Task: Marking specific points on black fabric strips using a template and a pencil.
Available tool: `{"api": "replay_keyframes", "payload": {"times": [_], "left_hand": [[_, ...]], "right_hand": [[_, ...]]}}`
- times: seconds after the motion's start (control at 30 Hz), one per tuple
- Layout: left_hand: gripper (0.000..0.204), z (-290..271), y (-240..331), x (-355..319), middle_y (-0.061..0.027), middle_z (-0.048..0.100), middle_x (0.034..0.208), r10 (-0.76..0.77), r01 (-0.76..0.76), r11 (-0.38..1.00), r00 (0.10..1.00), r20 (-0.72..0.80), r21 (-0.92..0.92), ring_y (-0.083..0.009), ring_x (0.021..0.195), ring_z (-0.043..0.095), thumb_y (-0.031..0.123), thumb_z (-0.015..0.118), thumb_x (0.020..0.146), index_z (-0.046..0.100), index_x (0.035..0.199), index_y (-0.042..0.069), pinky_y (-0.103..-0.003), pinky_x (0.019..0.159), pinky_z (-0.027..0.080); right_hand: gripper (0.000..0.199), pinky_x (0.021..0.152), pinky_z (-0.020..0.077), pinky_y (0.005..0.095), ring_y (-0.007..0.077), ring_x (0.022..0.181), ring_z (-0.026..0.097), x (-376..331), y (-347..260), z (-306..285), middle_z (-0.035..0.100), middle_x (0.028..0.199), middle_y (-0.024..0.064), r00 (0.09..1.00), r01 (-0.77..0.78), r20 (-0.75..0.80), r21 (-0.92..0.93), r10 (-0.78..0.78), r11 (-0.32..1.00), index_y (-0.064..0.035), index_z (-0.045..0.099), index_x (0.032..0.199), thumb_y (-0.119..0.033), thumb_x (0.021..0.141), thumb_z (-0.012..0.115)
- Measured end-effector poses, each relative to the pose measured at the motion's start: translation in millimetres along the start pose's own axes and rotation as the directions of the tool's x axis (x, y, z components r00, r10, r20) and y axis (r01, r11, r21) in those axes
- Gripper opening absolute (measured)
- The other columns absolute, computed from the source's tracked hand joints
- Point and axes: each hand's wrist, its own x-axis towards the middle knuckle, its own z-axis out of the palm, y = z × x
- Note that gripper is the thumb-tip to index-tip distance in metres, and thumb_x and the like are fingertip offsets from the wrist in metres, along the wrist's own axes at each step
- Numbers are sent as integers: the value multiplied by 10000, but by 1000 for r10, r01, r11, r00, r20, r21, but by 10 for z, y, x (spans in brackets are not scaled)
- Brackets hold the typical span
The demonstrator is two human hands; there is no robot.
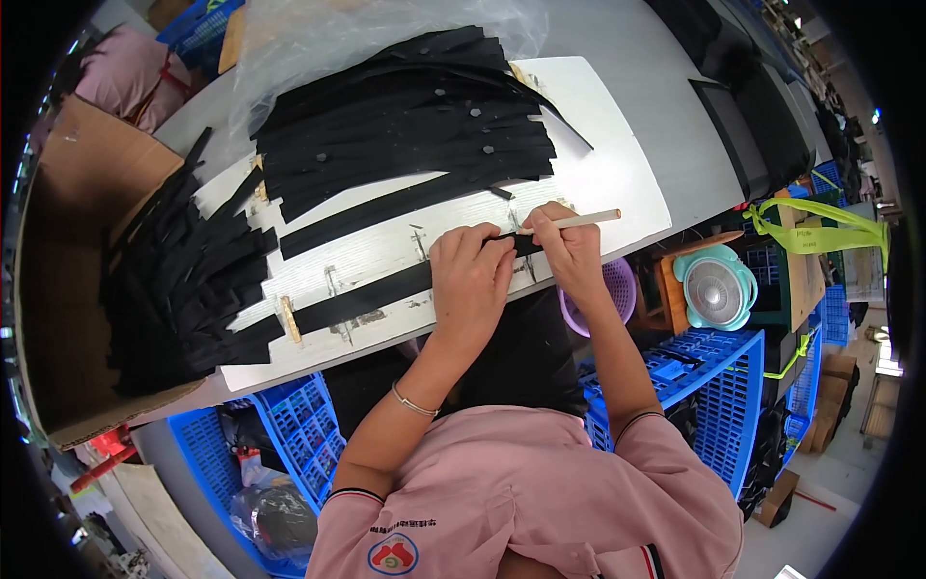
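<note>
Marking step in hand, by the look of it. Left hand (470,273) is pressed flat, fingers curled down, pinning a long black strip (371,299) against a white board (617,183) lying on the desk (637,68). Right hand (569,246) is closed around a pale stick-like pencil (584,221), tip down at the strip's right end, just beside the left fingertips.

Strip runs diagonally across the board's near edge, its left end close to a small tan tab (288,319) stuck to the board. Board shows scuffs and dark marks along the strip's line.

Beyond the hands: a fanned stack of black strips (405,125), some with small round studs, part of it resting on a clear plastic bag (318,39). To the left, a second heap of black strips (174,289) spills over a cardboard box (68,241).

Below the desk edge: blue crates (714,396), a small teal fan (716,287), a purple basket (617,289).

Judgement: next move calls for steady downward pressure from the left hand so the strip does not creep, and a short, controlled stroke at the strip's end.
</note>
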Motion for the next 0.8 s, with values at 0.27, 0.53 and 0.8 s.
{"api": "replay_keyframes", "payload": {"times": [0.27, 0.53, 0.8], "left_hand": [[139, 6, 15, 3, -32, 686, 1069, -20, 20, 1000, 1000, -5, 13, -254, 1046, 607, 88, 778, 838, 771, 975, 67, -398, 944, 423], [136, -14, 10, 10, -43, 677, 1069, -9, 9, 1000, 1000, -7, 9, -256, 1047, 598, 80, 770, 835, 757, 967, 50, -408, 940, 426], [284, -181, 47, -164, -80, 660, 1253, -45, 45, 998, 999, -1, 52, -306, 1188, 570, 117, 772, 852, 748, 1130, 68, -455, 1045, 388]], "right_hand": [[287, 595, 423, 268, 95, 628, 528, -71, 9, -32, 601, 685, 39, 999, -33, -19, 83, 35, 996, 27, 669, 819, -144, 1022, 559], [260, 584, 447, 293, 134, 614, 574, -53, -7, -63, 621, 679, 63, 999, 21, 43, -16, -21, 1000, 22, 648, 793, -135, 988, 576], [277, 594, 447, 286, 110, 636, 574, -117, 69, -129, 621, 679, 50, 996, -85, 35, 52, 83, 995, 7, 653, 767, -130, 964, 515]]}}
